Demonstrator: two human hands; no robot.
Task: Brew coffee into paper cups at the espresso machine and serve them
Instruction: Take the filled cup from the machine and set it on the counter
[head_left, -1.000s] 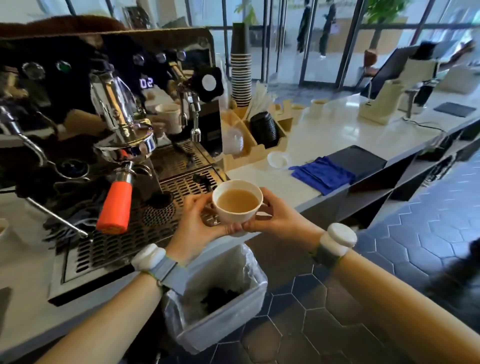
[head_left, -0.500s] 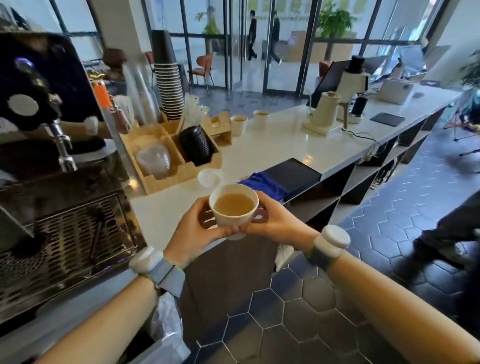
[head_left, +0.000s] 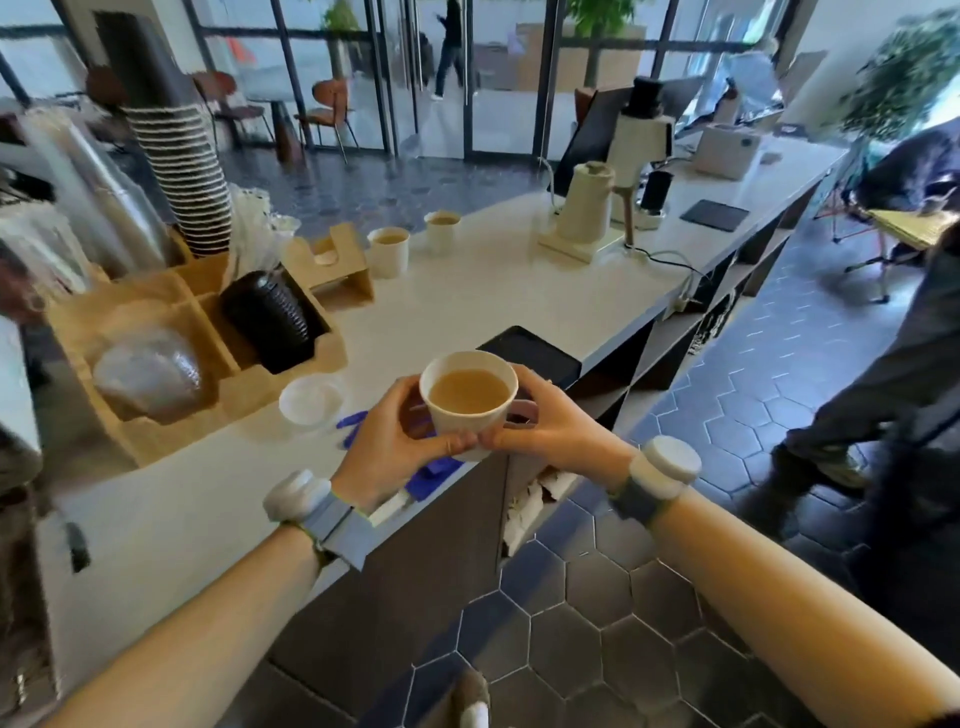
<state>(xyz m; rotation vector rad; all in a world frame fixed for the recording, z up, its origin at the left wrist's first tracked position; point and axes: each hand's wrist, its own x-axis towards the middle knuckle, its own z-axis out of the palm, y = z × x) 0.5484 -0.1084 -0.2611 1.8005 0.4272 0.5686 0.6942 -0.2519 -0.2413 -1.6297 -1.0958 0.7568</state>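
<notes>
A white paper cup (head_left: 467, 415) filled with light-brown coffee is held upright between both hands, just above the near edge of the white counter (head_left: 509, 291). My left hand (head_left: 387, 441) wraps its left side and my right hand (head_left: 550, 421) wraps its right side, fingertips meeting under the base. Two more filled paper cups (head_left: 388, 252) (head_left: 442, 232) stand side by side farther back on the counter. The espresso machine is out of view to the left.
A cardboard organiser (head_left: 171, 353) holds black lids (head_left: 267, 317) and clear lids. A tall cup stack (head_left: 176, 156) rises behind it. A loose white lid (head_left: 310, 402), blue cloth (head_left: 358, 421) and black tray (head_left: 530, 353) lie near the cup. A grinder (head_left: 639, 150) stands far right. A person (head_left: 893, 374) stands on the floor at right.
The view has swung right, away from the espresso machine, which has left the frame. Both hands carried the filled cup along the counter, still holding it upright.
</notes>
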